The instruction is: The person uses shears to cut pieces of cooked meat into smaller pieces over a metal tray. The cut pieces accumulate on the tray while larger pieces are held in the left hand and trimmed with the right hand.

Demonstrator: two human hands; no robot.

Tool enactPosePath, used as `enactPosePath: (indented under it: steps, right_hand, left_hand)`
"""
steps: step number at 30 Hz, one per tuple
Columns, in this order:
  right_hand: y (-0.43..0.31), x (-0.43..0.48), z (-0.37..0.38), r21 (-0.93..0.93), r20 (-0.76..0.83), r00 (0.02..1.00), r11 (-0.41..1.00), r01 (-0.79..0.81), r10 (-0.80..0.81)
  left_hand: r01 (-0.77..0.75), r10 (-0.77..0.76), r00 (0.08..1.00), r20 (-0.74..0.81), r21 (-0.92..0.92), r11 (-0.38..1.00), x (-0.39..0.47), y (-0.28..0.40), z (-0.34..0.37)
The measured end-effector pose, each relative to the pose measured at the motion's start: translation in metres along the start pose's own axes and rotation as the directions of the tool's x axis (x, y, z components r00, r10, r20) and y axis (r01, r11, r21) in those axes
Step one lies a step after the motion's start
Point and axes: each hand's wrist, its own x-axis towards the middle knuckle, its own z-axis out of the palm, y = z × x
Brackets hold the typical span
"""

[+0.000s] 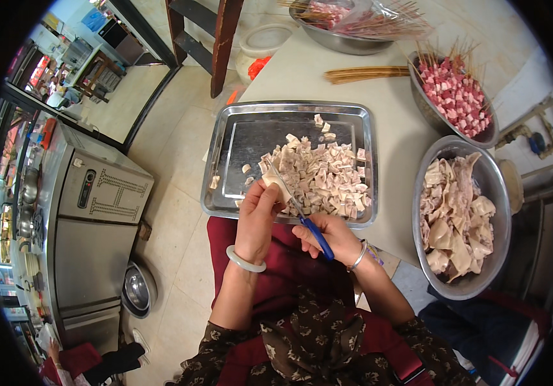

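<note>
My left hand (258, 202) pinches a pale strip of meat or skin (277, 186) over the near edge of a rectangular steel tray (372, 159). In my right hand (333, 237) is a pair of scissors (316, 233) with blue handles, its blades lying against the strip. Small cut pieces (324, 176) are heaped in the tray's middle and right, with a few scattered at its sides. To the right, an oval metal basin (504, 227) holds larger uncut pale pieces (457, 217).
Behind that basin stands a metal bowl of skewered pink meat (455, 99), beside a bundle of bare bamboo skewers (365, 74). Another bowl (348, 43) with skewers and plastic is at the table's back. A steel refrigerator (95, 241) stands left; another person (76, 362) is at lower left.
</note>
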Motion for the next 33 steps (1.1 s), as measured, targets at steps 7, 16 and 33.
enactPosePath:
  steps: [7,16,33]
  right_hand:
    - [-0.015,-0.027,-0.015,-0.654,-0.197,0.950,0.754,0.059,-0.244]
    - [-0.023,-0.050,-0.027,-0.799,-0.259,0.884,0.600,0.029,-0.388]
    - [-0.022,-0.055,-0.047,-0.778,-0.214,0.965,0.624,-0.076,-0.150]
  left_hand:
    - [0.053,-0.061,0.993,-0.105,-0.080,0.995,-0.001,0.008,-0.006]
    - [0.114,-0.137,0.976,0.171,0.141,0.983,-0.007,0.008,0.008]
    - [0.216,-0.258,0.946,0.199,0.211,0.953,0.000,0.007,-0.004]
